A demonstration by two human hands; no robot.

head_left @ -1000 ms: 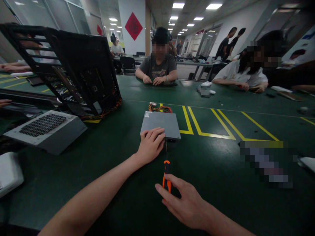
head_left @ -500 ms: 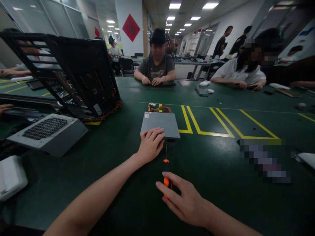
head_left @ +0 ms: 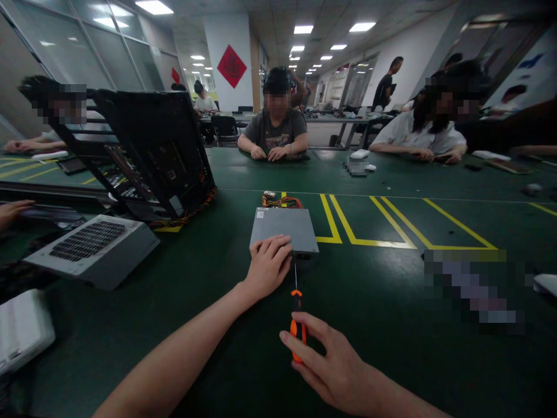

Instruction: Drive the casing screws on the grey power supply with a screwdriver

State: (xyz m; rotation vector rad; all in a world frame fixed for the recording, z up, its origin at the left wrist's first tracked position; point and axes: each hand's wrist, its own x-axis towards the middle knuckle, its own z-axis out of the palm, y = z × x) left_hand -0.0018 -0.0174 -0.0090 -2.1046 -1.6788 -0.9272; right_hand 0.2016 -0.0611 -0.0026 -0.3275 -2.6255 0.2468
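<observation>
Screwdriver point(head_left: 296, 316) with an orange handle lies in the grip of the right hand point(head_left: 333, 363); the fingers curl round the back end of the handle, and the thin metal shaft points away to the near edge of the grey box point(head_left: 284, 229). The tip meets the box's near side, but the tip is too small to see what it sits in. The left hand point(head_left: 266, 266) rests flat on the near corner of the box, fingers spread on the lid, pressing down and not closed round anything. The box lies flat on the green worktop point(head_left: 383, 302), right in front of the person. It looks like stiff metal, likely quite heavy, with smooth sides that could slide, so a flat palm on top seems a good way to keep it from moving. The screwdriver looks light and hard, and the fat handle is the best place to hold it. A bunch of orange wires point(head_left: 282, 201) pokes out behind the box. To the left stand a black case point(head_left: 156, 151), tipped up, and a grey vented box point(head_left: 93, 249). Yellow lines point(head_left: 369, 223) run across the worktop. Other people sit at the far side.
</observation>
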